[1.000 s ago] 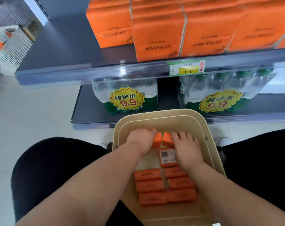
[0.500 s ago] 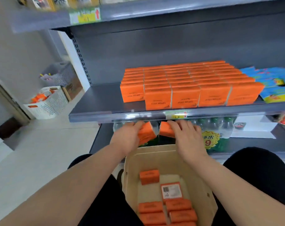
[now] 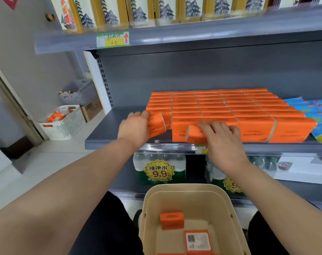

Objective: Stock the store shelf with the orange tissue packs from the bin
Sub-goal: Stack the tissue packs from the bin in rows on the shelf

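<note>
Two orange film-wrapped tissue packs are up at shelf height, one per hand. My left hand (image 3: 136, 124) has its fingers curled round the left orange pack (image 3: 156, 124), which is tilted and touches the front-left corner of the stacked orange tissue block (image 3: 230, 109). My right hand (image 3: 222, 137) grips the right orange pack (image 3: 195, 134) from above. Its long axis runs approx left-right, and it sits against the block's front row at the shelf lip.

Free room on the grey metal shelf (image 3: 119, 129) is left of the block, so the left hand is nearer. The right pack prob. has no slot in front and must go across or on top.

More orange packs lie in the beige plastic bin (image 3: 151, 218) below, w/ one small orange pack (image 3: 172, 219) standing up.
</note>
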`<state>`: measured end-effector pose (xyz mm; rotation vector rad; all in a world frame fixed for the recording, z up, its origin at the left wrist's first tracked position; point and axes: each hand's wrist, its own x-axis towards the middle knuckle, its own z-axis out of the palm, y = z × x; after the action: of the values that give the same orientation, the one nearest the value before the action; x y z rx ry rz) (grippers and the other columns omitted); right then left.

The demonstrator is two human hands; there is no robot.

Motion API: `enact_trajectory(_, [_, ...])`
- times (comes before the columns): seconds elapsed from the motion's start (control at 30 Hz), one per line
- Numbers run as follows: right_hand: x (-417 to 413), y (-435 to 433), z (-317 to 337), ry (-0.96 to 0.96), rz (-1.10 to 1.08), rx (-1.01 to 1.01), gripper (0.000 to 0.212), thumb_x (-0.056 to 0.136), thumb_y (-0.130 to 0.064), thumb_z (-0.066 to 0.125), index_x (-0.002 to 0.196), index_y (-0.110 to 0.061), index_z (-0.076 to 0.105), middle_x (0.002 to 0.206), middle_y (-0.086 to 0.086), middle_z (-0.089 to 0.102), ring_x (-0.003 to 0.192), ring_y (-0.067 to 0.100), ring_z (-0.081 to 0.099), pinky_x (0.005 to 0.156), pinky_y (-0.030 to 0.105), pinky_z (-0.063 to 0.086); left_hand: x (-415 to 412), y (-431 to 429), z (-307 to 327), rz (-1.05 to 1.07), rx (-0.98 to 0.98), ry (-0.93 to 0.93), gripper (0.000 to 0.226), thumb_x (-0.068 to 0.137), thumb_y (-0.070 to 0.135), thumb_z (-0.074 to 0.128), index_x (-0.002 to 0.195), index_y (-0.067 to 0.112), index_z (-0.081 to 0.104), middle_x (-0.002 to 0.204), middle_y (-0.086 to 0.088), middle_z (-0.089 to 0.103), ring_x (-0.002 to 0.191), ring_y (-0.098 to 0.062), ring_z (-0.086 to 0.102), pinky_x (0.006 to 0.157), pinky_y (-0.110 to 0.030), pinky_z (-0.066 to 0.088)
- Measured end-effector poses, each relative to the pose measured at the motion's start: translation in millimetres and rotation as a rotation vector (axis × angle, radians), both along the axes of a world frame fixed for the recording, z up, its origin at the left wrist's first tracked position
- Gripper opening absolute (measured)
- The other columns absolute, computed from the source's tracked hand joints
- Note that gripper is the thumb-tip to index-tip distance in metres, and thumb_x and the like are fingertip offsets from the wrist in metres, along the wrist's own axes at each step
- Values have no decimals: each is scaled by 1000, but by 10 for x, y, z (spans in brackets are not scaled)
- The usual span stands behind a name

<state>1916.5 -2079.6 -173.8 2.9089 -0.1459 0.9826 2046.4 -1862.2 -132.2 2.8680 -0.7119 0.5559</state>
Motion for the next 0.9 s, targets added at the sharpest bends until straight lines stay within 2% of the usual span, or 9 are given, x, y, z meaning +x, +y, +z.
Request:
enact_trajectory(0.23, [100, -115, -515, -11, 45, 59, 77, 56, 9, 73, 125, -20, 57, 106, 3, 62, 93, 28, 58, 80, 42, 39, 381, -324, -68, 68, 102, 19, 49, 81, 2, 48, 127, 20, 48, 111, -2, 61, 111, -27, 42, 75, -35, 31])
enact_trajectory(0.37, [150, -98, -651, -1, 103, 161, 73, 62, 4, 74, 127, -23, 54, 109, 0, 61, 97, 25, 57, 81, 41, 40, 509, -526, -149, 111, 115, 78, 50, 79, -4, 47, 123, 21, 50, 106, -3, 61, 111, -27, 40, 75, -38, 30])
enact_trajectory(0.53, [182, -44, -676, 27, 157, 252, 76, 62, 1, 78, 129, -22, 52, 115, 0, 61, 103, 25, 59, 83, 48, 48, 653, -700, -259, 111, -14, 133, 59, 78, -11, 42, 128, 19, 50, 111, -6, 58, 114, -28, 37, 76, -39, 38])
enact_trajectory(0.63, [193, -34, -687, 43, 187, 250, 76, 63, -1, 79, 130, -23, 51, 117, 0, 61, 106, 25, 60, 85, 49, 49, 758, -719, -329, 46, -118, 148, 65, 78, -11, 41, 135, 20, 48, 124, -8, 50, 116, -30, 37, 86, -43, 46])
enact_trajectory(0.77, [192, -21, -685, 47, 217, 265, 73, 68, 0, 76, 132, -23, 50, 120, -1, 60, 109, 23, 58, 86, 47, 49, 766, -609, -427, 20, -243, 85, 67, 73, -14, 46, 133, 15, 49, 131, -10, 47, 117, -31, 41, 99, -43, 41])
enact_trajectory(0.83, [194, -15, -683, 48, 211, 281, 71, 70, 0, 75, 132, -23, 48, 121, -1, 59, 110, 23, 57, 87, 47, 48, 694, -508, -468, 4, -337, 42, 66, 72, -15, 45, 132, 12, 50, 133, -9, 47, 118, -30, 41, 102, -40, 39])
enact_trajectory(0.9, [183, 15, -684, 63, 221, 264, 72, 71, -1, 74, 133, -24, 46, 121, -1, 58, 110, 23, 56, 88, 45, 47, 536, -385, -527, 3, -480, 33, 64, 72, -18, 41, 129, 9, 52, 133, -8, 48, 121, -27, 40, 98, -27, 38])
